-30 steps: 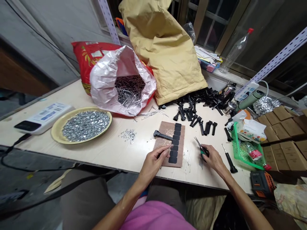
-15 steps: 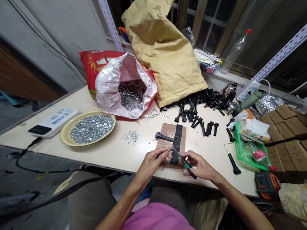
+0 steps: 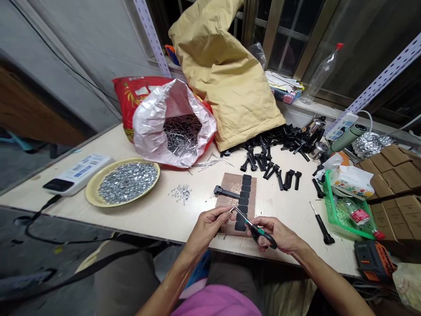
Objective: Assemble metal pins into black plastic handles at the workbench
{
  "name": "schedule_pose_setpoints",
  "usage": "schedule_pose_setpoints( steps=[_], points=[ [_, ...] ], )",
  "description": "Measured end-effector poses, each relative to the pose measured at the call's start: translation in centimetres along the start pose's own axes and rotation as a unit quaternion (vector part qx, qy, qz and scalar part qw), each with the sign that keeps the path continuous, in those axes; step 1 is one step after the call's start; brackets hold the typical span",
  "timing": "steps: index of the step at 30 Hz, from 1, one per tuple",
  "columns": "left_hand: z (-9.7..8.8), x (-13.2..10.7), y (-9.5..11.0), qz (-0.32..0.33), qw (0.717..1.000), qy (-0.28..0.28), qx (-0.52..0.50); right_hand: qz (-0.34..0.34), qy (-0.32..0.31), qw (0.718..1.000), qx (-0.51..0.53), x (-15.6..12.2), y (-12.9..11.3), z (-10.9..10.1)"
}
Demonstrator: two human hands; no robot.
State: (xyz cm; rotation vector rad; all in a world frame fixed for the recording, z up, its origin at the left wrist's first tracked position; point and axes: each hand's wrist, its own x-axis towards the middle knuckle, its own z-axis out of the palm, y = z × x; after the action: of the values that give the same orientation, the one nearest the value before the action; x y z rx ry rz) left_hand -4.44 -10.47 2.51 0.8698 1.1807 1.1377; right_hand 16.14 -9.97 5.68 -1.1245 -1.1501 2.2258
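My left hand (image 3: 207, 230) sits at the near edge of a brown cork-like board (image 3: 228, 182), pinching a tiny silver piece (image 3: 232, 210) between thumb and fingers. My right hand (image 3: 276, 235) grips small pointed scissors (image 3: 255, 227) with green and black handles, their tips reaching that pinched piece. A column of black rectangular pads (image 3: 245, 197) runs down the board, its lower part partly hidden behind the scissors. A black T-shaped plastic part (image 3: 226, 192) lies across the board.
Behind the board lies a heap of black plastic parts (image 3: 269, 160). To the left are a plate of silver washers (image 3: 127, 183) and a plastic bag of nails (image 3: 182, 134). To the right are a black-handled screwdriver (image 3: 322, 229), a green basket (image 3: 342, 210) and cardboard boxes (image 3: 394, 171).
My right hand has moved in front of the board, with the scissors turned towards my left fingertips. The left hand has barely moved. The whole view has drifted slightly.
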Motion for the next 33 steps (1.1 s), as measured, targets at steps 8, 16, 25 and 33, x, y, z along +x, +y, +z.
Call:
schedule_pose_setpoints(
  steps=[8,16,25,33],
  points=[
    [0.0,0.3,-0.3,0.004,1.000,-0.015,-0.005,-0.005,0.003,1.000,0.012,0.1,0.2,-0.1],
    [0.0,0.5,-0.5,-0.033,0.999,-0.039,-0.019,-0.146,0.091,0.966,-0.193,0.7,1.4,-0.8],
    [0.5,0.4,0.2,-0.076,0.990,-0.075,-0.091,-0.177,0.091,0.929,-0.311,1.3,1.8,-1.3],
    [0.2,0.8,0.5,-0.157,0.977,-0.028,-0.145,-0.086,0.322,0.691,-0.642,-1.0,2.2,-6.4]
  ],
)
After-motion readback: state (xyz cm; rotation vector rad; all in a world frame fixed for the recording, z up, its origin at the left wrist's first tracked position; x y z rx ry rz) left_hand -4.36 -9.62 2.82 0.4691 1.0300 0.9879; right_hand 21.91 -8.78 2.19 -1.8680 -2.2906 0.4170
